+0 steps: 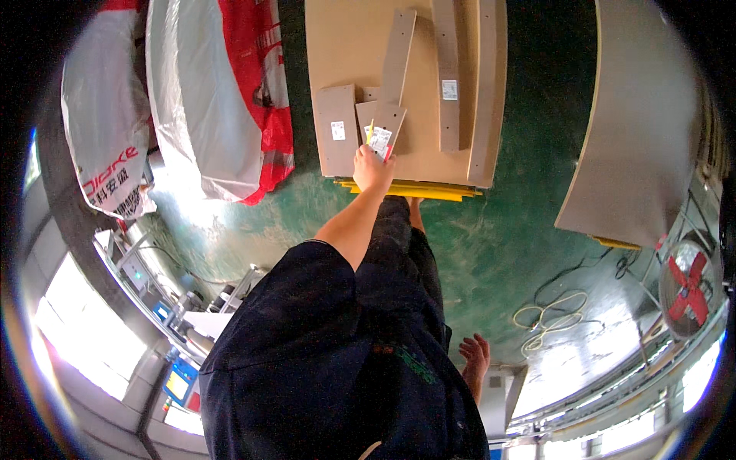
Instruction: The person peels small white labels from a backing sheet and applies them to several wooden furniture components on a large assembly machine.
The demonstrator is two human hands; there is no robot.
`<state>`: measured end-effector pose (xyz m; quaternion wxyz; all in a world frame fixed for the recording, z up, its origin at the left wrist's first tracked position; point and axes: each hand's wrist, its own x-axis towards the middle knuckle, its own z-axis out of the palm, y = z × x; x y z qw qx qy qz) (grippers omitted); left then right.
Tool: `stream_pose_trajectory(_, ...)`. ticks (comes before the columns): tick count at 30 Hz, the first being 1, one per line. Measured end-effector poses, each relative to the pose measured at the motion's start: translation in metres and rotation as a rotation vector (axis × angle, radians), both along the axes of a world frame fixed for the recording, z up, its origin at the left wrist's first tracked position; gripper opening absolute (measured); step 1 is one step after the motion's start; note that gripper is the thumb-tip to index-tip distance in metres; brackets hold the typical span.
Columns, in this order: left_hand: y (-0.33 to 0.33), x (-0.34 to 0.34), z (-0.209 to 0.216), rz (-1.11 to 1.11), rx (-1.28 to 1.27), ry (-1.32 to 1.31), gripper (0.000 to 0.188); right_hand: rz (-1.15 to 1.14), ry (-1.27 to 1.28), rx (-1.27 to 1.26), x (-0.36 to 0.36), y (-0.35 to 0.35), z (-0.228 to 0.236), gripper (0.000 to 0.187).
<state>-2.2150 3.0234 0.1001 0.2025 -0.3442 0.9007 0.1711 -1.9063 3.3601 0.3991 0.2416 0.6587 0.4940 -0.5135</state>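
My left hand (374, 170) reaches forward over the near part of the board stack and is closed on a white printed label (379, 139). A thin yellow pencil-like stick (371, 131) pokes up from the same grip, and a small red piece shows beside the fingers. Under and around this hand lie short grey-brown panels (337, 146), one bearing a white sticker. A longer narrow panel (397, 61) slants away behind them. My right hand (475, 351) hangs low at my right side, away from the boards, its fingers apart and slightly bent with nothing in them.
Long panel strips (448, 92) lie on the large tan board (337, 46), above yellow edging (429, 192). Plastic-wrapped bundles (199, 100) stand left, another grey board stack (629, 123) right. A coiled cable (548, 322) and a red-bladed fan (687, 285) are lower right.
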Motion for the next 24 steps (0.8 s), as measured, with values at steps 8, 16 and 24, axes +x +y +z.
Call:
stream_pose_trajectory(8,0.013,-0.022,-0.009,0.071,0.067,-0.065,0.06,0.144,0.084,-0.022,-0.044,0.006,-0.005,0.037)
stream_pose_trajectory(16,0.055,-0.068,-0.025,0.183,0.222,-0.153,0.07,0.125,0.14,0.032,-0.043,-0.004,0.006,0.033)
stream_pose_trajectory(24,0.027,0.003,-0.052,0.261,0.184,-0.148,0.079,0.095,0.078,0.027,-0.018,-0.022,0.003,0.035)
